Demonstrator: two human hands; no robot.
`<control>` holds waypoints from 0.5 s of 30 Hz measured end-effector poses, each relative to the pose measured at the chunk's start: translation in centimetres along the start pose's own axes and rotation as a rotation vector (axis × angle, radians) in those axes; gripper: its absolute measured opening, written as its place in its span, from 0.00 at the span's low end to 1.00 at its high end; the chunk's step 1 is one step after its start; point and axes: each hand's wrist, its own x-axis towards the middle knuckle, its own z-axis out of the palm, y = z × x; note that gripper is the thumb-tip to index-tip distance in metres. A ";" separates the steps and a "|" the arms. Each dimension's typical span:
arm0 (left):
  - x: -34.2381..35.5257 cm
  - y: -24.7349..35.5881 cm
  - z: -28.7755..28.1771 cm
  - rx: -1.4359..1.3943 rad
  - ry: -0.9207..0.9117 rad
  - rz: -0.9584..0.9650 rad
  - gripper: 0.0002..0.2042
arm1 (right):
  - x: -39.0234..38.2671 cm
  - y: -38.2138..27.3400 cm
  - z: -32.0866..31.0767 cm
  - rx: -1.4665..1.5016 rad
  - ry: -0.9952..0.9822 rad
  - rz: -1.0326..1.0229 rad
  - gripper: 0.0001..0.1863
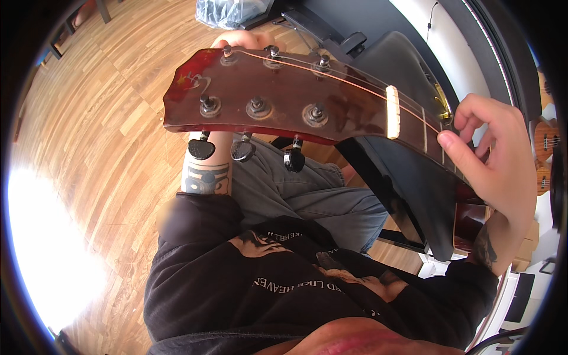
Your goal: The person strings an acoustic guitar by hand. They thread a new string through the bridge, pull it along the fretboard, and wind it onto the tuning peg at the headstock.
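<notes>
A dark red guitar headstock point(248, 80) lies across the view, with a white nut point(393, 112) at its right end. A copper-coloured string point(340, 81) runs from the far-left tuning post point(228, 55) over the nut to my right hand point(494, 154). The right thumb presses at that string beside the neck, its other fingers curled. Behind the headstock's far edge, next to that post, is my left hand point(241, 39); its fingers are bent and what they grip is hidden. Black tuning knobs point(243, 150) hang along the near edge, where the posts point(257, 105) carry no string.
My legs in grey-blue jeans point(278, 177) are below the headstock. A black padded seat point(396, 65) stands beyond the neck, near a white keyboard point(473, 53). A clear plastic bag point(231, 13) sits on the wooden floor point(112, 106). Small stringed instruments point(545, 142) are at far right.
</notes>
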 end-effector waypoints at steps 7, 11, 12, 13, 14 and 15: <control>1.0 -0.7 2.7 -0.130 0.059 0.192 0.06 | 1.9 -1.4 0.6 0.166 0.112 -0.398 0.30; -0.6 0.3 2.8 -0.080 0.334 0.022 0.07 | 2.6 -2.0 2.5 0.234 0.111 -0.553 0.41; -0.8 0.5 2.4 -0.067 0.317 0.016 0.09 | 2.8 -2.1 3.0 0.233 0.123 -0.592 0.42; -0.9 0.7 2.2 -0.053 0.300 0.010 0.12 | 2.8 -2.3 3.4 0.220 0.130 -0.590 0.42; -1.1 0.8 1.9 -0.039 0.284 0.004 0.14 | 3.0 -2.5 3.6 0.217 0.129 -0.598 0.41; -1.3 0.6 2.4 -0.025 0.325 0.010 0.15 | 3.0 -2.8 3.7 0.206 0.125 -0.594 0.40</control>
